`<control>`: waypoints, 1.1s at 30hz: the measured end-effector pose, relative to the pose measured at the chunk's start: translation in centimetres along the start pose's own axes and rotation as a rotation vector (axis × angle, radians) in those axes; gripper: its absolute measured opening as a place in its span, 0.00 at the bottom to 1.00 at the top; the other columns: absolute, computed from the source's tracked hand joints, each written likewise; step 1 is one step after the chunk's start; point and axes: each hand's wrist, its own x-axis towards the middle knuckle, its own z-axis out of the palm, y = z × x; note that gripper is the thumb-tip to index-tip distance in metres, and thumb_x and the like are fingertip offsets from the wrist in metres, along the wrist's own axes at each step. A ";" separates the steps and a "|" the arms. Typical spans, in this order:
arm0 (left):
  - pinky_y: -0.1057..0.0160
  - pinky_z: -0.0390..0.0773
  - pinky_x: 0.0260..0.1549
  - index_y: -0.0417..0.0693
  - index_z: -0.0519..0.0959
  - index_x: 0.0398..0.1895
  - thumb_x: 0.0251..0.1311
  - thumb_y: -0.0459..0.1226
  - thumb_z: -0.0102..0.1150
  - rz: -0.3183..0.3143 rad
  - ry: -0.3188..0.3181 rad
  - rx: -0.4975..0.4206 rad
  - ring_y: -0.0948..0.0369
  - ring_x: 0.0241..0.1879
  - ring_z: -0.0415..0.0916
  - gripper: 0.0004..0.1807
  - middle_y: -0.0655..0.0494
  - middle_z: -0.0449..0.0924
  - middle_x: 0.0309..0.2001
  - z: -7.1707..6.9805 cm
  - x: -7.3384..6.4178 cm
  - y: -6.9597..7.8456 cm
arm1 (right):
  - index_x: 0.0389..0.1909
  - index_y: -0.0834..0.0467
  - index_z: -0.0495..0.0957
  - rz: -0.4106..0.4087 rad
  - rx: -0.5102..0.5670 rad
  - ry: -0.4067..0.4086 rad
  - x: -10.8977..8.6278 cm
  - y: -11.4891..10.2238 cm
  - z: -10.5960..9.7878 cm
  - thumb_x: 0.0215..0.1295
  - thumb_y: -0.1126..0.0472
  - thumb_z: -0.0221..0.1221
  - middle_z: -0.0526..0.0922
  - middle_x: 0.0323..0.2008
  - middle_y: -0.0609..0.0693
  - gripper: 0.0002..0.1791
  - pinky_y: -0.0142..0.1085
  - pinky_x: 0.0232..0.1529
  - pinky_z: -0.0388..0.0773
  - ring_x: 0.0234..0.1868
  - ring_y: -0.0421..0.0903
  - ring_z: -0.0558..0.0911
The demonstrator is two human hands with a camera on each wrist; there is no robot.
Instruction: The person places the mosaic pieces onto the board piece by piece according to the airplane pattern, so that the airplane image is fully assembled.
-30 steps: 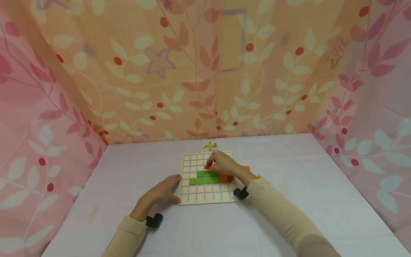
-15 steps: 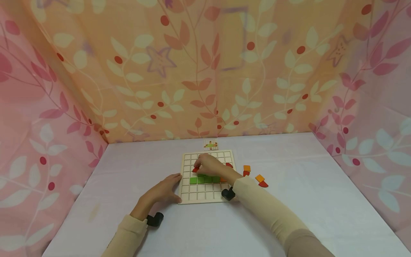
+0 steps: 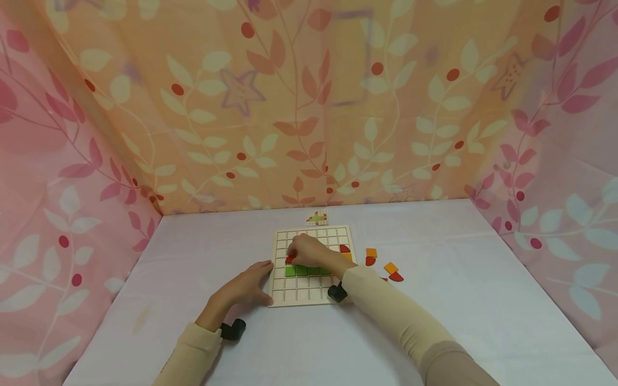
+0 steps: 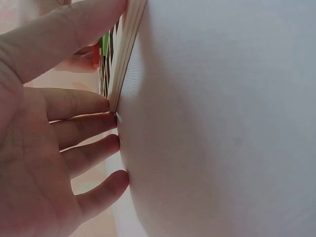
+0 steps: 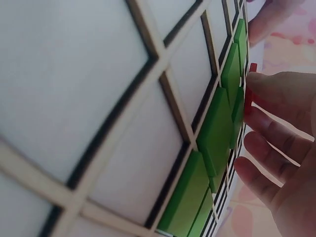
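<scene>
White tabletop (image 3: 183,257): right hand (image 3: 309,251) has carried red tile (image 3: 289,260) leftward.

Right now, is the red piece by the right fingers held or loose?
Held: in the right wrist view, the right fingers pinch the red piece. Whether it is seated in the board, I cannot tell.

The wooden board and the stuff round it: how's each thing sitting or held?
Wooden grid board: flat on the table, partly filled
Left hand: resting against the board's left edge
Right hand: pinching a red tile
Red tile: pinched; board contact unclear
Green tiles: set in the board
Quarter-round red tile: on the board's right side
Loose orange squares: lying right of the board
Loose red tiles: lying beside them
Picture card: lying beyond the board
</scene>
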 end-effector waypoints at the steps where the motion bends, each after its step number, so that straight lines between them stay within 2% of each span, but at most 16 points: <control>1: 0.44 0.58 0.71 0.38 0.61 0.72 0.44 0.39 0.77 0.001 0.001 0.003 0.45 0.75 0.53 0.51 0.44 0.58 0.74 0.0 0.0 0.0 | 0.45 0.55 0.86 0.004 0.001 -0.005 0.0 0.0 0.0 0.59 0.57 0.67 0.84 0.40 0.48 0.14 0.35 0.49 0.77 0.42 0.42 0.79; 20: 0.44 0.58 0.71 0.37 0.60 0.72 0.44 0.40 0.77 0.011 -0.004 -0.004 0.45 0.75 0.53 0.52 0.44 0.57 0.74 0.0 -0.1 -0.2 | 0.42 0.55 0.87 0.012 0.029 -0.024 -0.2 -0.1 0.0 0.60 0.62 0.64 0.84 0.39 0.48 0.10 0.34 0.49 0.78 0.42 0.42 0.80; 26: 0.44 0.58 0.71 0.37 0.61 0.72 0.43 0.39 0.77 0.011 0.001 -0.011 0.45 0.75 0.53 0.52 0.43 0.57 0.74 0.0 -0.2 -0.1 | 0.45 0.56 0.86 0.035 0.075 0.023 -1.0 1.1 -0.8 0.64 0.61 0.61 0.83 0.42 0.49 0.12 0.40 0.53 0.77 0.47 0.46 0.79; 33: 0.44 0.58 0.71 0.36 0.61 0.72 0.42 0.39 0.78 0.014 0.008 0.001 0.45 0.75 0.53 0.52 0.43 0.58 0.74 0.1 -0.1 0.0 | 0.45 0.59 0.86 0.091 0.163 0.067 -3.4 3.3 -2.7 0.65 0.62 0.61 0.83 0.44 0.51 0.11 0.43 0.53 0.78 0.48 0.49 0.79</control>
